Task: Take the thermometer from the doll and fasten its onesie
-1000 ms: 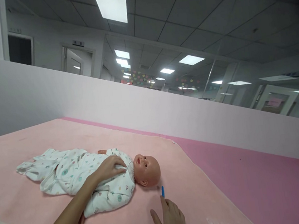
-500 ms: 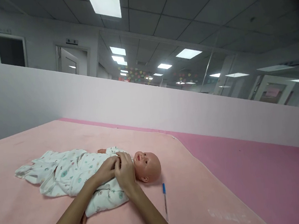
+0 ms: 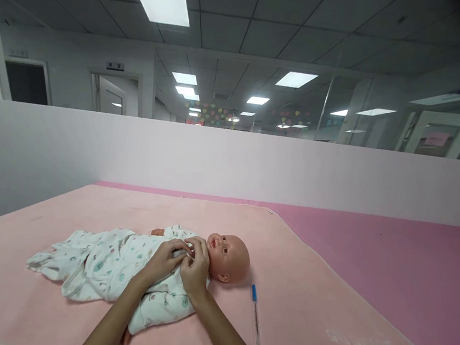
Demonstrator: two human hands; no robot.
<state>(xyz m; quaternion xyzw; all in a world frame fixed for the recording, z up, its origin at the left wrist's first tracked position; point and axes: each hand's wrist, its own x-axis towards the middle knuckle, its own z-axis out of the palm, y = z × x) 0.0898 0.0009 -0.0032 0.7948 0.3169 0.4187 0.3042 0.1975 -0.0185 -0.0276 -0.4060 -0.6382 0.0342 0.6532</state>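
A baby doll (image 3: 232, 258) lies on its back, its bald head to the right. It wears a white printed baby outfit (image 3: 108, 266), whose legs stretch flat to the left. At the doll's upper chest, just below the chin, both my hands meet. My left hand (image 3: 164, 262) has its fingers pinched on the cloth at the chest. My right hand (image 3: 195, 269) is closed beside it, thumb and fingers gripping the outfit near the neckline. A thin white bit of the cloth shows between the fingertips; its exact form is hard to make out.
A pen with a blue cap (image 3: 255, 313) lies right of my right forearm, near the doll's head. Under everything is a light pink mat (image 3: 302, 297) on a darker pink surface (image 3: 372, 250). A low white wall (image 3: 228, 156) with glass above it runs along the back.
My fingertips have drawn slightly apart at the doll's chest, and a gap with white cloth now shows between them. The view has shifted a little; doll and pen lie as before.
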